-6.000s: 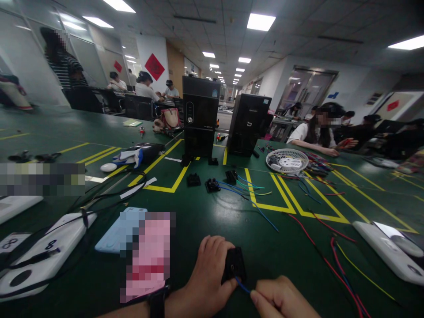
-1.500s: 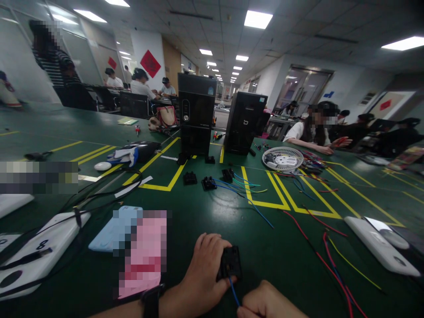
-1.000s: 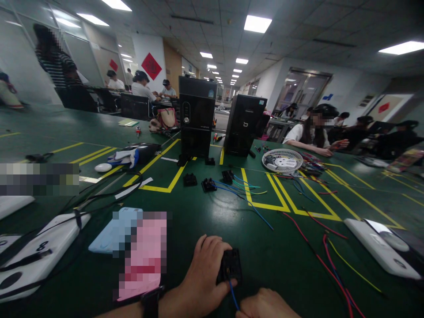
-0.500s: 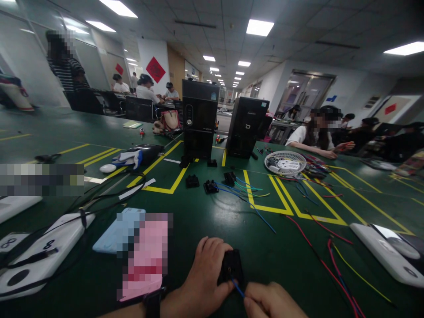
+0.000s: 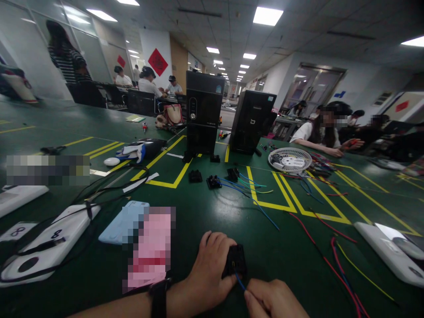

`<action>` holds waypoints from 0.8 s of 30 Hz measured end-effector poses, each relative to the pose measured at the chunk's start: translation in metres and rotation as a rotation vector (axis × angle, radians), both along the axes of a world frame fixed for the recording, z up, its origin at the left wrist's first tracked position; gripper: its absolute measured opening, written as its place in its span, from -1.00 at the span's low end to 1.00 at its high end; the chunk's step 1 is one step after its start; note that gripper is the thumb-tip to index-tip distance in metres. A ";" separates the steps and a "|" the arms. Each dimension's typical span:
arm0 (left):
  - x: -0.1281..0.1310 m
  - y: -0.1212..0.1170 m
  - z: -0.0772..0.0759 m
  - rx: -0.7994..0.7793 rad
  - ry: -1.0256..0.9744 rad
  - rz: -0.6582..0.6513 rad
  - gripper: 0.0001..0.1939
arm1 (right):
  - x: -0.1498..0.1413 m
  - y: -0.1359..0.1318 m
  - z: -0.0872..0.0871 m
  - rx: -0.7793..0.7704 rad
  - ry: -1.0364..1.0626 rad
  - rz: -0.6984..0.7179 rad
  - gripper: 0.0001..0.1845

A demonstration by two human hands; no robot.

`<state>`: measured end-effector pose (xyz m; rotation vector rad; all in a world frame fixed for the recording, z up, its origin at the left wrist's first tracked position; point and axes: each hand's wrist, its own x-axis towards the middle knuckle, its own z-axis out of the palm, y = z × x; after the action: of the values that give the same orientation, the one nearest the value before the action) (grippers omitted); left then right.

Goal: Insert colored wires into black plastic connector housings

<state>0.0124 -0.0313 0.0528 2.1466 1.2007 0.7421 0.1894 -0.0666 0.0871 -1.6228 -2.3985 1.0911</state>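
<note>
My left hand (image 5: 213, 267) is wrapped round the left side of a small black plastic block (image 5: 239, 257), pressing it on the green table (image 5: 185, 212). A blue wire (image 5: 240, 281) reaches the block near a small metal contact; whether its end is seated there I cannot tell. My right hand (image 5: 273, 300) pinches that wire close to the block, at the bottom of the view. Farther off lie similar black blocks: one bare block (image 5: 195, 176), one with blue wires (image 5: 214, 182), and another (image 5: 233, 174) with blue and green wires.
Loose red wires (image 5: 318, 247) and a yellow wire (image 5: 367, 274) lie to the right, near a white device (image 5: 387, 251). A white basket (image 5: 289, 160) and two black computer towers (image 5: 203, 115) stand behind. Left are a blue case (image 5: 122, 223), a pink case (image 5: 154, 243) and a cabled power bank (image 5: 49, 247). A person (image 5: 326, 128) sits opposite.
The whole view has shifted slightly, so table and towers appear a little higher and farther right. Both hands keep their hold on the block and the blue wire.
</note>
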 end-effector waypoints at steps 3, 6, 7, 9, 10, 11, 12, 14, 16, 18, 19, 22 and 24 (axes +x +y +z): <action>-0.001 0.000 0.002 -0.004 0.022 0.003 -0.55 | 0.014 0.000 0.004 0.095 -0.071 0.024 -0.62; -0.001 -0.001 0.004 0.001 0.029 0.002 -0.55 | 0.016 0.000 0.001 0.122 -0.211 0.093 -0.64; -0.001 -0.001 0.005 0.004 0.030 -0.002 -0.55 | 0.014 0.000 -0.001 0.120 -0.273 0.127 -0.67; -0.001 0.000 0.005 0.006 0.030 -0.006 -0.56 | 0.006 -0.001 -0.006 0.108 -0.386 0.189 -0.72; 0.000 0.000 0.005 0.004 0.027 -0.005 -0.57 | 0.002 -0.001 -0.008 0.100 -0.416 0.209 -0.75; 0.000 0.000 0.005 0.001 0.025 -0.005 -0.57 | -0.002 -0.001 -0.008 0.091 -0.419 0.217 -0.76; 0.000 0.000 0.005 0.000 0.023 -0.004 -0.57 | -0.006 -0.002 -0.008 0.086 -0.395 0.210 -0.76; 0.001 0.001 0.004 0.004 0.021 0.003 -0.56 | -0.009 -0.002 -0.005 0.083 -0.282 0.177 -0.72; 0.001 0.001 0.003 0.013 0.022 0.002 -0.55 | -0.008 -0.003 0.000 0.088 -0.155 0.147 -0.66; 0.001 0.001 0.003 0.022 0.021 -0.003 -0.55 | -0.004 -0.003 0.002 0.104 -0.096 0.144 -0.62; 0.000 0.001 0.003 0.024 0.019 -0.007 -0.54 | -0.003 -0.003 0.002 0.116 -0.111 0.154 -0.62; 0.000 0.002 0.001 0.020 0.013 -0.007 -0.53 | -0.001 -0.005 -0.005 0.185 -0.281 0.217 -0.70; -0.001 0.001 0.000 0.013 0.010 0.002 -0.53 | -0.001 -0.007 -0.009 0.259 -0.409 0.265 -0.76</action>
<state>0.0118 -0.0300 0.0533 2.1625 1.2069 0.7430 0.1886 -0.0732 0.0779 -1.5970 -2.9282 0.4649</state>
